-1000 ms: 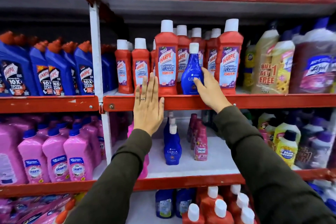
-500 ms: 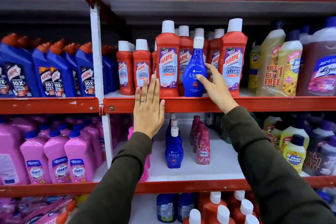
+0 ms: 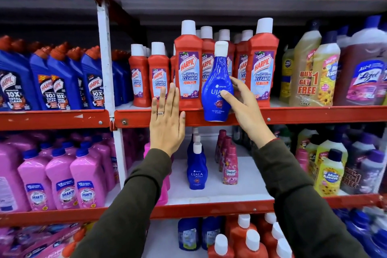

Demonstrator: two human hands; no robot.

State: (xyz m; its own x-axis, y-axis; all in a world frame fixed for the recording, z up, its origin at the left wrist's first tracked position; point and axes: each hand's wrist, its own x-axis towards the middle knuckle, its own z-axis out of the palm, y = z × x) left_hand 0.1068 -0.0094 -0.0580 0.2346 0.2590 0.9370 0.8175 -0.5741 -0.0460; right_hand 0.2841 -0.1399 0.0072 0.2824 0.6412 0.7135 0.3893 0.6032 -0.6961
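The big red shelf rack fills the whole view, with rows of bottles on every level. On the middle shelf at the left stand dark blue Harpic bottles with red tops. Under them stand pink Shakti bottles. At the far right are yellow bottles and a large brown Lizol bottle. In the middle of the shelf stand red Harpic bottles with white caps, some tall and some short.

Two arms in dark green sleeves reach up from the bottom of the view.

The left hand is flat, with its fingers straight, close together and pointing up. It holds nothing. It is in front of the red edge of the shelf and the short red bottles. I cannot tell if it touches them.

The right hand holds the blue Ujala bottle. The thumb presses on the front and the other fingers curl round the right side. The bottle is almost upright, with its white cap on top. It is in the air in front of the tall red bottles, and its bottom hangs over the red edge of the shelf.

On the shelf below stand more blue Ujala bottles, just beside small pink Comfort bottles.

A thin ring sits on one finger of the left hand.
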